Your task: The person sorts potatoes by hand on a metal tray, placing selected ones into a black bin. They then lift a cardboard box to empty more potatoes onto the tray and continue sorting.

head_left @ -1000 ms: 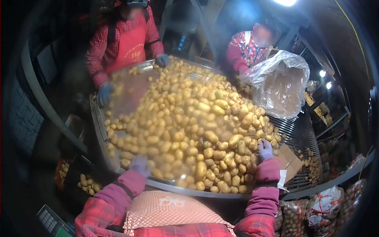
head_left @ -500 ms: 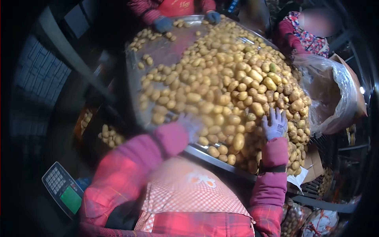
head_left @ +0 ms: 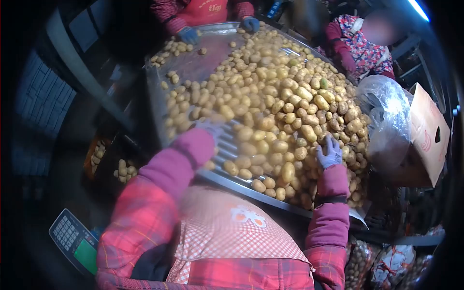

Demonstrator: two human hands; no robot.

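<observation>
A large heap of potatoes (head_left: 290, 104) covers much of a metal sorting table (head_left: 220, 181) with a slatted part. My left hand (head_left: 210, 128), in a pale glove, is among the potatoes at the table's left side; motion smears its fingers. Bare slats show just to its right. My right hand (head_left: 330, 153), gloved in pale purple, rests on the right side of the heap with its fingers stretched over the potatoes and nothing gripped.
Across the table a person's blue-gloved hands (head_left: 188, 35) touch its far end. Another person (head_left: 360, 43) is at the back right, near a carton (head_left: 427, 137) with a plastic liner (head_left: 386, 111). A scale display (head_left: 72, 239) stands lower left; bagged potatoes (head_left: 360, 266) lie lower right.
My left hand has moved left and farther up the table, and slats now show where potatoes lay. My right hand has stayed on the heap. The carton at the right has tipped and turned.
</observation>
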